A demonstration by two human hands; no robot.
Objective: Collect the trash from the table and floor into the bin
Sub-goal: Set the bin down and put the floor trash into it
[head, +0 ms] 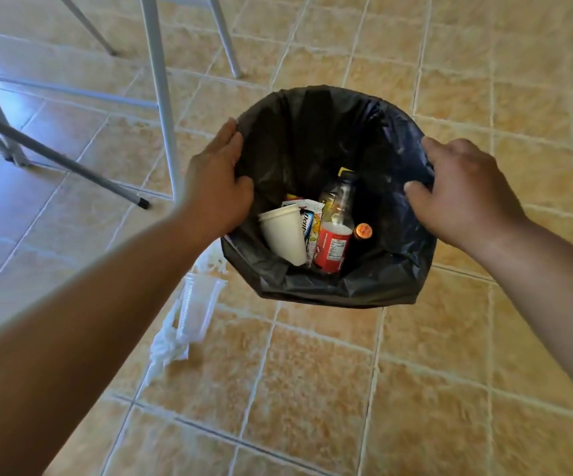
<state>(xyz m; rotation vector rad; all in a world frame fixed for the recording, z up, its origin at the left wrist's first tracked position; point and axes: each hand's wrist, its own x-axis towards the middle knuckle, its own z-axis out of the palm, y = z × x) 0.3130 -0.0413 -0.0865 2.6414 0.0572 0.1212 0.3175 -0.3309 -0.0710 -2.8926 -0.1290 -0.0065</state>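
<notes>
A bin lined with a black bag (326, 290) stands on the tiled floor. My left hand (218, 182) grips its left rim and my right hand (463, 190) grips its right rim. Inside lie a white cup (283, 235), a clear bottle with a red label (334, 231), a printed carton (310, 218) and an orange bottle cap (363, 230). On the floor left of the bin lies a clear plastic cup (197, 305) on crumpled white plastic wrap (166, 348).
Grey metal table legs (159, 87) and chair legs (225, 36) stand at the upper left. A dark slanted leg with a black foot (142, 202) ends close to my left forearm. Beige floor tiles (450, 372) spread to the right and front.
</notes>
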